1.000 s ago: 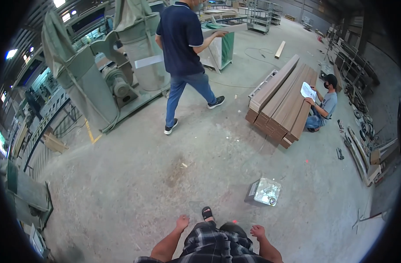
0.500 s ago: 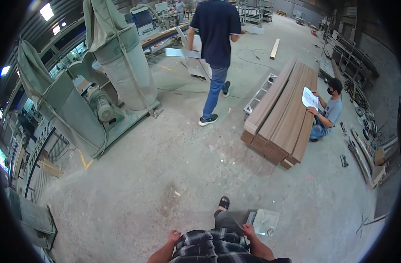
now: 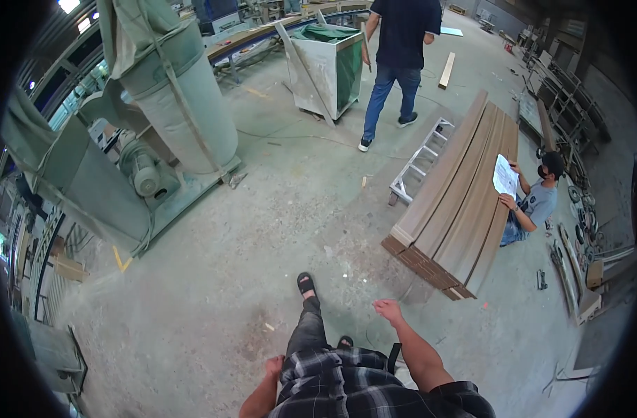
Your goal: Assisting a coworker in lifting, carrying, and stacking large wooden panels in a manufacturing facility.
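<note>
My right hand [image 3: 387, 310] reaches forward at waist height over the concrete floor [image 3: 214, 292], its fingers loosely apart and holding nothing. Low beside my thigh hangs my left hand [image 3: 274, 365], close to my plaid shirt [image 3: 339, 383]; its fingers are too small and bunched to make out, and no object shows in it. Ahead and to the right lies a long stack of brown boards [image 3: 458, 209], nearest to my right hand but apart from it. My sandaled foot [image 3: 306, 284] is stepped forward.
A person crouches right of the stack with a paper sheet [image 3: 505, 175]; another person [image 3: 400, 70] walks ahead. An aluminium ladder [image 3: 419, 161] lies left of the boards. Dust collectors [image 3: 193, 104] stand left, a bin [image 3: 325, 76] further ahead. Tools and cables line the right wall.
I have stepped forward, and my right hand has swung up and ahead. The walking person moved right and away, uncovering the bin. The pale case by my right side is now mostly hidden.
</note>
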Demonstrator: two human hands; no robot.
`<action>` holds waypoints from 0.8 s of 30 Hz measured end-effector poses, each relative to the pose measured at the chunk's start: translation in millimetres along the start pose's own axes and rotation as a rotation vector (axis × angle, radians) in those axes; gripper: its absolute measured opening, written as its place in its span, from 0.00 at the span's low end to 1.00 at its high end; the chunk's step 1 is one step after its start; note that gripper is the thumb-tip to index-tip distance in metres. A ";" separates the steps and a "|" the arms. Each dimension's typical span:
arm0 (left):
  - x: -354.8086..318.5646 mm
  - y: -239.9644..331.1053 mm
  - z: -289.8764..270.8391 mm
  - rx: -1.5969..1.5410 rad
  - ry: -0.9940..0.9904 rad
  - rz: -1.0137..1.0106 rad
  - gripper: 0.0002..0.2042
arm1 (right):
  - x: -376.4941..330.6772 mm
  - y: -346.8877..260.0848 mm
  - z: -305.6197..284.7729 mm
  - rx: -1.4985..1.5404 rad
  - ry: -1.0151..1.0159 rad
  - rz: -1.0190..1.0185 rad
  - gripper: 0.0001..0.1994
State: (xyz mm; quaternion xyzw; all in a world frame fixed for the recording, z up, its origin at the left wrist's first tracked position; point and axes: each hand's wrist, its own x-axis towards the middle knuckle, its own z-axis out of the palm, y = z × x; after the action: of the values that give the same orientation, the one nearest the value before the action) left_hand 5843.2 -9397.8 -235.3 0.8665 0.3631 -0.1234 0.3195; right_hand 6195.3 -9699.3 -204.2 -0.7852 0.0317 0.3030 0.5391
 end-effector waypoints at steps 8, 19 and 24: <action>204.7 40.7 -44.2 -0.395 -0.119 -0.123 0.20 | 119.1 -90.3 8.6 0.071 -0.062 0.208 0.11; 570.2 215.7 -251.6 -0.540 0.121 -0.023 0.14 | 268.5 -205.6 3.9 0.246 0.051 0.255 0.12; 643.8 285.4 -238.8 -0.523 0.000 -0.093 0.25 | 363.8 -181.0 -7.3 0.196 0.090 0.343 0.11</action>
State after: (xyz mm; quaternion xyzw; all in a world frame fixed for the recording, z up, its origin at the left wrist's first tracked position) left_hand 6495.4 -9041.7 -207.2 0.7368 0.4220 -0.0397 0.5267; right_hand 6562.9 -9529.5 -238.3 -0.7249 0.2183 0.3504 0.5515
